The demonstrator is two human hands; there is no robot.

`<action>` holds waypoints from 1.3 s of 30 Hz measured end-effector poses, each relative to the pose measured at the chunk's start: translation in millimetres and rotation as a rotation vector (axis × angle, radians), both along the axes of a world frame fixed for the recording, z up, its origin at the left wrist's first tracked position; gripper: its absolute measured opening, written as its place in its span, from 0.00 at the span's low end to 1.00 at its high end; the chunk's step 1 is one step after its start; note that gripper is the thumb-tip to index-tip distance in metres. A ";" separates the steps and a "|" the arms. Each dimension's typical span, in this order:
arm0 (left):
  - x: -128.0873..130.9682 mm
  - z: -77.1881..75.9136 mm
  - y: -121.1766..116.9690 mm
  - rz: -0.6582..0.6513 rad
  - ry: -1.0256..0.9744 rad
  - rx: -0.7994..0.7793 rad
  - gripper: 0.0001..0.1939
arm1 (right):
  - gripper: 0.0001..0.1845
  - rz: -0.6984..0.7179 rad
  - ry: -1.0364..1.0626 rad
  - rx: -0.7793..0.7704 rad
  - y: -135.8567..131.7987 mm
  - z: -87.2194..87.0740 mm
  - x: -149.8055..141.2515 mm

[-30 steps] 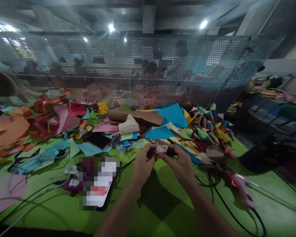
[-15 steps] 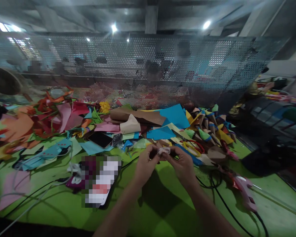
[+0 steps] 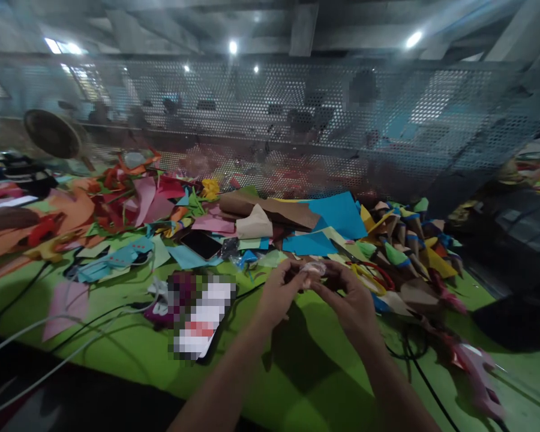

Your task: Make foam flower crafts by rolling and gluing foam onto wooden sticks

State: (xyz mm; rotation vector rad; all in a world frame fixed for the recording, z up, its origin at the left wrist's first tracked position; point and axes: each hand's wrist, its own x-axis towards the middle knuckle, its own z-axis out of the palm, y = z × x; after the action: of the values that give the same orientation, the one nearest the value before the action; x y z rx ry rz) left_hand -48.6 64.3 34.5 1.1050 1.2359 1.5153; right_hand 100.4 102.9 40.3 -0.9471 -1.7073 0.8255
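My left hand (image 3: 276, 295) and my right hand (image 3: 356, 305) meet over the near middle of the green table (image 3: 238, 375). Between their fingertips they pinch a small, clear, shiny piece (image 3: 314, 268) with something brownish under it; its exact kind is too blurred to tell. Both hands are closed on it, raised above the table, with a shadow below. Just beyond my right hand lie scissors (image 3: 372, 277) with red and yellow handles. Blue paper (image 3: 309, 242) spreads past my fingertips. A phone (image 3: 209, 324) with a lit, blurred screen rests to the left of my left hand.
A pink glue gun (image 3: 476, 367) with a black cord lies at right. Small paper cones (image 3: 405, 231) pile behind it. Coloured scraps (image 3: 150, 201), a dark phone (image 3: 201, 245) and cables (image 3: 90, 324) cover the left. A perforated screen (image 3: 261, 132) and a fan (image 3: 51, 133) stand behind.
The view has swung left, so everything sits further right in the picture. Both hands still hold the small clear piece, which now shows more between slightly shifted fingers.
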 end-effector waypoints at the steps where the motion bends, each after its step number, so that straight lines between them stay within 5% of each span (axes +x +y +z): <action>1: -0.8 -0.5 0.9 0.029 0.021 0.002 0.09 | 0.22 -0.031 -0.007 0.058 0.6 0.0 0.8; 7: 0.6 -6.3 2.8 0.007 0.040 0.064 0.08 | 0.11 -0.116 -0.146 0.387 5.0 -3.9 6.6; 23: 1.2 -14.8 6.2 -0.089 0.125 0.264 0.07 | 0.17 -0.140 -0.233 0.254 7.8 -5.6 6.7; 30: 3.2 -13.2 3.7 -0.093 0.071 0.198 0.06 | 0.07 -0.129 -0.223 0.493 4.9 -3.5 2.3; 39: 4.3 -14.1 5.0 -0.041 0.051 0.101 0.05 | 0.05 -0.156 -0.207 0.387 -2.6 -2.9 -1.7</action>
State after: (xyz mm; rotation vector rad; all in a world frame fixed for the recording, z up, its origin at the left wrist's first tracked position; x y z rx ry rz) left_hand -44.4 69.3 20.4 1.2343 1.1743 1.5413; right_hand 98.7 100.3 37.4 -0.9038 -1.8559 0.2846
